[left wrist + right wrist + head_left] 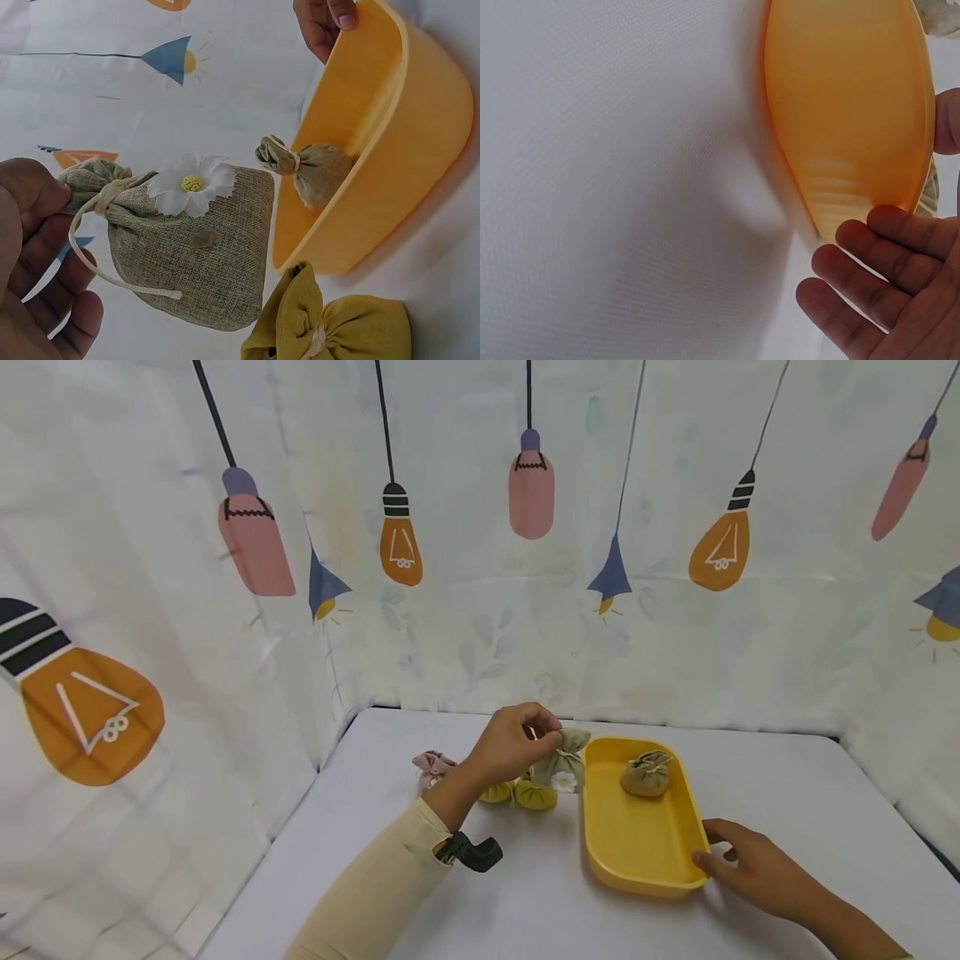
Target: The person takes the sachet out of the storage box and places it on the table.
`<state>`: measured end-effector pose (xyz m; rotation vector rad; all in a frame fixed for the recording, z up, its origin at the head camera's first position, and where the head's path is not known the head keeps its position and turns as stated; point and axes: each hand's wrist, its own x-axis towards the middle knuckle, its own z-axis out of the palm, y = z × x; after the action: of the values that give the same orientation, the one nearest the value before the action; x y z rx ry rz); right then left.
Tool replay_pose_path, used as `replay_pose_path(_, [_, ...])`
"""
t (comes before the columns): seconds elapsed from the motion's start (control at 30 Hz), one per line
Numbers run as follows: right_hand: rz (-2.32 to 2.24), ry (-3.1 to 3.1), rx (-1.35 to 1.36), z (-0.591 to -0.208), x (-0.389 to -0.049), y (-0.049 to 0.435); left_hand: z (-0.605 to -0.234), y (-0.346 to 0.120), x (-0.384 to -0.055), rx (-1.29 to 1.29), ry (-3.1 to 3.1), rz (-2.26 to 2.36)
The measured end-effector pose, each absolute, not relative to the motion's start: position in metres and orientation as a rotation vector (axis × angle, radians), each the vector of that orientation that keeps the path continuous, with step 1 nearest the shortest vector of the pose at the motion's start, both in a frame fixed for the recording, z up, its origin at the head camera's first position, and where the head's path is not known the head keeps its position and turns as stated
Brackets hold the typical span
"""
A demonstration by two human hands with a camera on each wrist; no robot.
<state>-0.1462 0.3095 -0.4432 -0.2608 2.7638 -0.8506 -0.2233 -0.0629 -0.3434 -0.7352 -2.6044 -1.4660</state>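
Observation:
A grey-green drawstring pouch (195, 255) with a white flower hangs from my left hand (517, 739), whose thumb and fingertips pinch its gathered top. In the head view it is beside the left wall of a yellow tray (637, 852). My right hand (757, 868) holds the tray at its near right rim. The thumb (949, 124) lies over the rim while the other fingers (896, 259) spread along the outside wall. Inside the tray, toward its far end, sits another grey-green pouch (647, 775) with a tied neck.
Left of the tray, mustard-yellow pouches (536, 797) lie on the white table (330, 893), partly behind the held pouch. A pink pouch (433, 767) lies farther left, partly covered by my left forearm. A curtain printed with lamps (480, 635) hangs behind the table.

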Motion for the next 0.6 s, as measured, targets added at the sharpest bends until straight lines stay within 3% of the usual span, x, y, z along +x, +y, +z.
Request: replay_pose_path(0.6, [-0.860,2.773,-0.291,-0.443,-0.146,0.312,-0.349,-0.095,-0.209,-0.709,-2.633,-1.376])
